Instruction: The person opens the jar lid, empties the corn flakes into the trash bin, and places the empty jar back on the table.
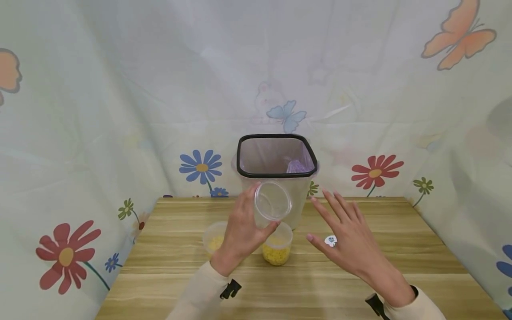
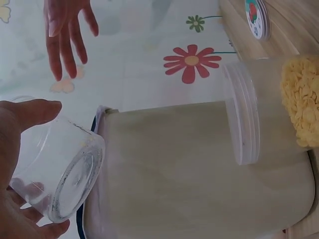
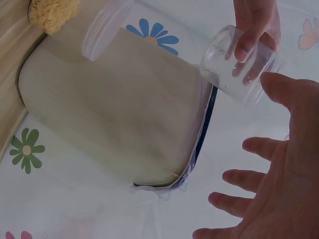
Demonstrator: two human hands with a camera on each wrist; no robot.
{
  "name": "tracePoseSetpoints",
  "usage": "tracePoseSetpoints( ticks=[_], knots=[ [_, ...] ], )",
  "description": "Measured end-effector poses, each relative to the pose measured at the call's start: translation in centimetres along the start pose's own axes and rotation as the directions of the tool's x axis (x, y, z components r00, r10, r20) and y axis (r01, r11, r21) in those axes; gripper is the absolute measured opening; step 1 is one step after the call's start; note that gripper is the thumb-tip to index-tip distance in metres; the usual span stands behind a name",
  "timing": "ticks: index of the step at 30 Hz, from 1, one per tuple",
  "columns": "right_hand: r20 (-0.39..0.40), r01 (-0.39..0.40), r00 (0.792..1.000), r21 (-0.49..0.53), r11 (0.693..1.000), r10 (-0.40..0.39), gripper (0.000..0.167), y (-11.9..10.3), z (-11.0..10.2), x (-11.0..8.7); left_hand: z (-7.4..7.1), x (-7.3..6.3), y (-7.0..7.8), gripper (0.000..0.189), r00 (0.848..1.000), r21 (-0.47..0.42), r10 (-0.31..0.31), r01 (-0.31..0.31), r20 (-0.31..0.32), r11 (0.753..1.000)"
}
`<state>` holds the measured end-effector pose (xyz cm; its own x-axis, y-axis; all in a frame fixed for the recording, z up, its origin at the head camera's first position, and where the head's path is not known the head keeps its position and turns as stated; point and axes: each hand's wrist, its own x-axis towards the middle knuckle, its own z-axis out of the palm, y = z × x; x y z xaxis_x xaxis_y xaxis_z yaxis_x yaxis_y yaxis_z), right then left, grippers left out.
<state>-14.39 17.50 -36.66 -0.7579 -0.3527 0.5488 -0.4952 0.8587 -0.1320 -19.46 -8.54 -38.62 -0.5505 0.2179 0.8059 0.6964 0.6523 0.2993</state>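
My left hand (image 1: 244, 226) grips a clear plastic cup (image 1: 273, 202) by its sides, tilted, in front of the bin's front wall. A few small specks cling inside the cup (image 2: 60, 159) in the left wrist view. My right hand (image 1: 348, 233) is held to the right of the cup with fingers spread, touching nothing. Just below the cup stands a clear tub (image 1: 277, 249) partly filled with small yellow pieces. Another tub (image 1: 214, 233) with yellow pieces stands to the left, partly hidden by my left hand.
A light bin (image 1: 296, 209) with a black rim and a liner bag stands at the back of the wooden table (image 1: 320, 289). Purple crumpled plastic (image 1: 296, 166) shows inside it. A small round printed disc (image 1: 331, 241) lies beside my right hand. Patterned cloth (image 1: 200, 66) hangs behind.
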Motion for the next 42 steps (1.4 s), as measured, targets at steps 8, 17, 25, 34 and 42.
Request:
tracePoseSetpoints(
  ticks=[8,17,25,34,42],
  knots=[
    [-0.004,-0.012,1.0,-0.001,1.0,0.012,0.079,0.7,0.1,-0.6,0.9,-0.4,0.6,0.1,1.0,-0.019,-0.016,0.016,0.019,1.0],
    [0.021,-0.031,0.999,0.012,0.999,0.031,0.078,1.3,0.1,-1.5,2.5,-1.2,1.0,0.098,0.997,-0.05,-0.078,0.079,0.029,0.996],
    [0.041,-0.053,0.998,0.019,0.998,0.053,0.079,1.9,0.2,-2.4,4.0,-1.9,1.7,0.099,0.994,-0.071,-0.095,0.098,0.046,0.993],
    [0.066,-0.1,0.993,0.011,0.995,0.099,0.079,2.5,0.3,-3.2,5.4,-2.4,2.7,0.099,0.99,-0.092,-0.123,0.129,0.068,0.987],
    [0.071,-0.12,0.99,-0.005,0.993,0.12,0.08,3.1,0.4,-4.0,6.8,-2.8,3.7,0.102,0.982,-0.133,-0.164,0.175,0.094,0.975]
  ],
)
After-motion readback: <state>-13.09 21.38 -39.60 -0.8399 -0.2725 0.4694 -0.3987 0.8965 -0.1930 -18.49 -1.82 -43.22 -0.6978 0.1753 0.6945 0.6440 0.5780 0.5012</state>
